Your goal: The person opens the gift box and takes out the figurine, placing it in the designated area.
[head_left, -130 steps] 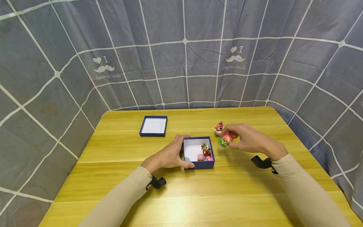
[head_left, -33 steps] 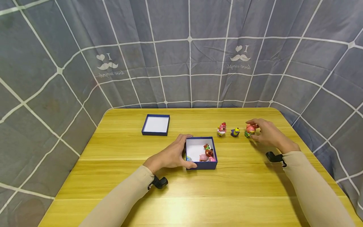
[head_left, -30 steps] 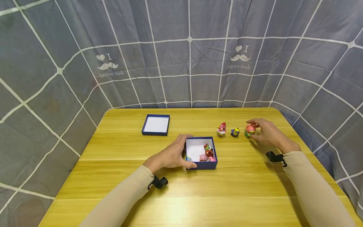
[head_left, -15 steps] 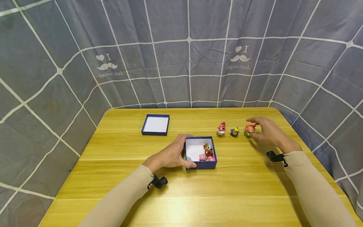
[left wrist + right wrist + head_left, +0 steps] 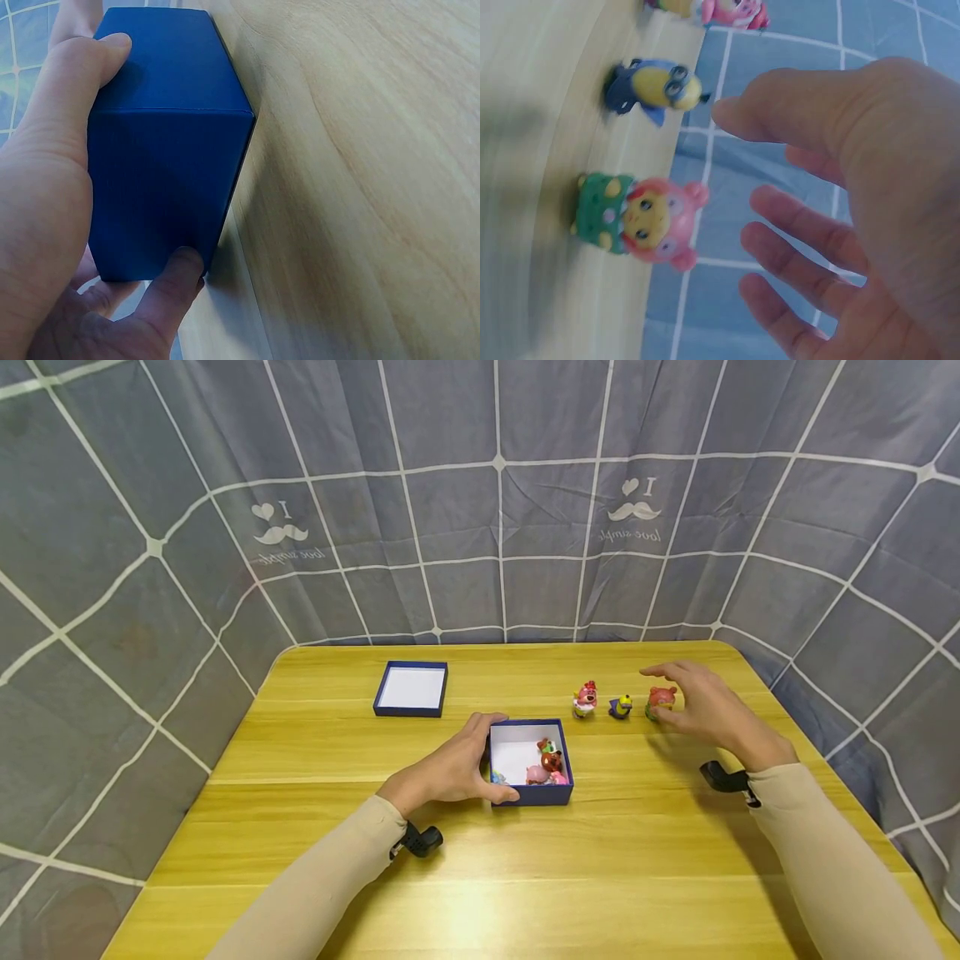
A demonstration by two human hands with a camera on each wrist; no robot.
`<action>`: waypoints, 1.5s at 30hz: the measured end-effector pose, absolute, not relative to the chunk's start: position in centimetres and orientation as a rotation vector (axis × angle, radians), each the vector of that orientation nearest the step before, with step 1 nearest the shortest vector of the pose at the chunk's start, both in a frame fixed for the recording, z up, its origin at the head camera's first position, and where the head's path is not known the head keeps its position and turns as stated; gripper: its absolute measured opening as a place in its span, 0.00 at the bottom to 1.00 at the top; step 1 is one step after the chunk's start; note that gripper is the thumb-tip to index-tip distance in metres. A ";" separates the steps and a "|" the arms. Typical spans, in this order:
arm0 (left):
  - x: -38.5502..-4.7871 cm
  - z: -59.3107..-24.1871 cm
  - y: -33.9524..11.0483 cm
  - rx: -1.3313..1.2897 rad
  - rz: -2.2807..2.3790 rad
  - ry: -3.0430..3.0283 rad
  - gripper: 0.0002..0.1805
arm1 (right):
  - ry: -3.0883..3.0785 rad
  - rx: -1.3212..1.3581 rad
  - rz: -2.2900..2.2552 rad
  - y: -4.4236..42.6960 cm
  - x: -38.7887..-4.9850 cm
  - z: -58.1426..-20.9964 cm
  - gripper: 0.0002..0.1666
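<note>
My left hand (image 5: 450, 768) holds the open blue box (image 5: 531, 795) by its left side, thumb on the near wall. The left wrist view shows the box's blue outer walls (image 5: 161, 180) with fingers spread around them. Inside the white interior lie several small toy figures (image 5: 551, 762). My right hand (image 5: 701, 708) hovers beside a pink-hooded figurine in green (image 5: 641, 217); its fingers are spread and hold nothing. That figurine stands upright on the table, apart from the fingers in the right wrist view. Left of it stand a yellow minion figurine (image 5: 656, 86) and a pink bear figurine (image 5: 585, 700).
A blue box lid (image 5: 411, 688) with a white inside lies at the table's back left. The wooden table (image 5: 480, 868) ends at a grey checked curtain (image 5: 450, 527) that hangs behind and along both sides.
My right hand carried the pink-hooded figurine rightward, set it in line with the minion, then let go and lifted slightly. My left hand stays on the box.
</note>
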State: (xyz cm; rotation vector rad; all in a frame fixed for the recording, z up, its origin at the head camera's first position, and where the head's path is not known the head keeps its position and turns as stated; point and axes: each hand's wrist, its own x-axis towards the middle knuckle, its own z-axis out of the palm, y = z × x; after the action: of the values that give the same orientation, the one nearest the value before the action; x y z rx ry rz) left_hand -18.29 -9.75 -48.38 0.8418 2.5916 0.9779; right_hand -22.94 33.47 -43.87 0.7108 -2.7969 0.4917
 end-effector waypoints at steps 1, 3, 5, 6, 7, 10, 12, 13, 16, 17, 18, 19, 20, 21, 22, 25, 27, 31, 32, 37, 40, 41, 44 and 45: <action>-18.3 -48.3 -9.8 0.843 0.980 2.592 0.70 | -2.793 0.715 0.489 33.2 -22.8 -43.7 0.36; -18.3 -48.2 -9.7 0.845 0.979 2.594 0.70 | -2.783 0.726 0.481 32.8 -22.5 -43.4 0.37; -18.3 -48.1 -9.8 0.842 0.982 2.590 0.70 | -2.781 0.734 0.472 32.2 -22.1 -43.1 0.37; -18.2 -48.1 -9.8 0.841 0.983 2.588 0.70 | -2.777 0.741 0.465 32.0 -21.9 -43.0 0.37; -18.2 -48.0 -9.7 0.839 0.985 2.587 0.70 | -2.775 0.749 0.457 31.7 -21.7 -42.8 0.37; -18.3 -48.1 -9.7 0.836 0.984 2.590 0.70 | -2.764 0.776 0.433 30.9 -21.1 -42.2 0.37; -18.3 -48.1 -9.7 0.836 0.983 2.590 0.70 | -2.757 0.796 0.414 30.3 -20.7 -41.9 0.37; -18.3 -48.1 -9.7 0.836 0.981 2.591 0.70 | -2.757 0.805 0.401 30.0 -20.5 -41.7 0.37; -18.3 -48.0 -9.7 0.840 0.977 2.594 0.70 | -2.742 0.850 0.374 29.2 -20.0 -41.2 0.37; -18.3 -48.0 -9.7 0.841 0.977 2.594 0.70 | -2.738 0.867 0.364 28.9 -19.8 -41.0 0.37; -18.3 -48.0 -9.7 0.842 0.977 2.595 0.70 | -2.727 0.887 0.354 28.6 -19.6 -40.8 0.36; -18.3 -47.9 -9.7 0.844 0.977 2.596 0.70 | -2.717 0.910 0.347 28.3 -19.5 -40.7 0.36; -18.3 -47.9 -9.7 0.845 0.977 2.595 0.70 | -2.707 0.935 0.342 28.0 -19.3 -40.6 0.35; -18.3 -47.9 -9.7 0.846 0.978 2.595 0.70 | -2.699 0.956 0.335 27.8 -19.2 -40.5 0.34; -18.3 -47.9 -9.7 0.846 0.978 2.593 0.70 | -2.690 0.976 0.329 27.5 -19.1 -40.5 0.33; -18.3 -47.8 -9.7 0.848 0.981 2.590 0.70 | -2.663 1.035 0.322 26.7 -18.9 -40.6 0.31; -18.4 -47.9 -9.7 0.849 0.980 2.592 0.70 | -2.649 1.076 0.323 26.1 -18.8 -40.7 0.30; -18.4 -48.0 -9.7 0.843 0.979 2.594 0.70 | -2.667 1.133 0.320 24.7 -18.6 -40.9 0.27; -18.4 -47.9 -9.7 0.839 0.981 2.592 0.70 | -2.675 1.145 0.320 24.3 -18.5 -40.9 0.27; -18.4 -48.1 -9.7 0.819 0.993 2.584 0.69 | -2.719 1.196 0.325 22.4 -18.5 -41.5 0.24; -18.4 -48.2 -9.7 0.816 0.991 2.582 0.69 | -2.739 1.241 0.318 21.5 -18.5 -42.0 0.22; -18.4 -48.3 -9.7 0.816 0.989 2.582 0.69 | -2.746 1.254 0.311 21.2 -18.6 -42.1 0.21; -18.4 -48.4 -9.6 0.816 0.985 2.584 0.70 | -2.777 1.280 0.304 20.5 -18.7 -42.6 0.19; -18.4 -48.3 -9.6 0.817 0.986 2.583 0.70 | -2.786 1.282 0.298 20.4 -18.7 -42.7 0.19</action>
State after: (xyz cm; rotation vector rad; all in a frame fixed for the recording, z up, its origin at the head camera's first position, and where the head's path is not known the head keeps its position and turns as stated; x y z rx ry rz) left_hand -18.44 -9.59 -48.35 0.8171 2.5833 0.9860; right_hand -18.73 20.38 -42.66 1.2825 -2.7862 0.2975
